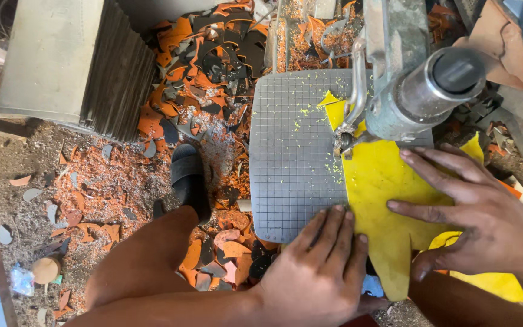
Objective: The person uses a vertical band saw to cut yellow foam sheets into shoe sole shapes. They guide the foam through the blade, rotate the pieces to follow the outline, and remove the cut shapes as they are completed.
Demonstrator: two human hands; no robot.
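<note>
While the yellow sheet [382,200] lies on the gridded metal surface [292,157] under the machine head [407,91], both hands press it flat, gripping nothing. Left hand [322,266] has fingers together at its edge, right hand [473,212] is spread wide. Orange scraps [207,66] litter the floor.

Pressing a yellow sheet [378,200] flat on the gridded metal counter [292,163], left hand [322,266] at six o'clock, right hand [473,212] at four o'clock with fingers [431,172] spread. Feeding under the machine head [419,91] at one o'clock. Lying at ten o'clock, orange and dark scraps [207,66] on the floor [92,181].
</note>
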